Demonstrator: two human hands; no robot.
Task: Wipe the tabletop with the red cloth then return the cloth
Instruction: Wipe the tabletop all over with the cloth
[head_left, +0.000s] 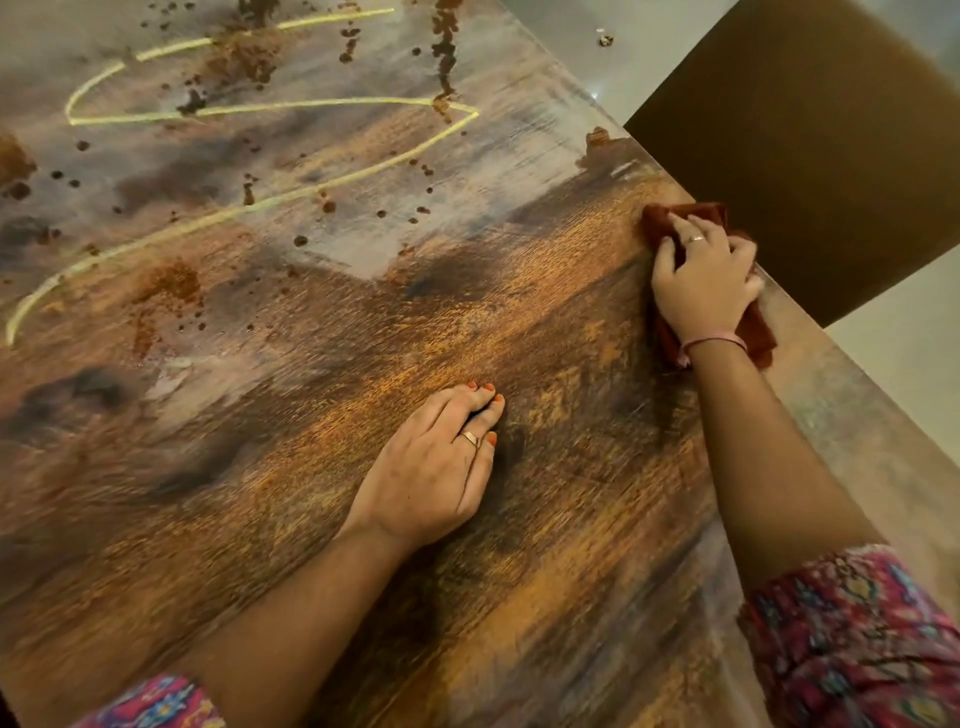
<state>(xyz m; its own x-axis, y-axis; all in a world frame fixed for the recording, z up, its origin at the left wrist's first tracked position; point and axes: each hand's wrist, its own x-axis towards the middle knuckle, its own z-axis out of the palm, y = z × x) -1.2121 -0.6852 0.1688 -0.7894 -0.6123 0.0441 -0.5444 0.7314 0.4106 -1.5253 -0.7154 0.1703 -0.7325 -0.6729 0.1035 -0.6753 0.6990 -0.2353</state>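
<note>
A dark wooden tabletop (322, 374) fills most of the view. Its far half carries brown powder specks and smears (244, 57) and a long yellow zigzag line (270, 202). My right hand (704, 280) presses down on the red cloth (756, 327) at the table's right edge; the cloth shows beyond the fingertips and beside the wrist. My left hand (436, 473) rests flat on the wood near the middle, fingers together, holding nothing.
A brown chair seat or panel (810, 145) stands just past the right edge of the table, close to the cloth. Pale floor (909, 374) shows beyond it, with a small bit of debris (605, 39) at the top.
</note>
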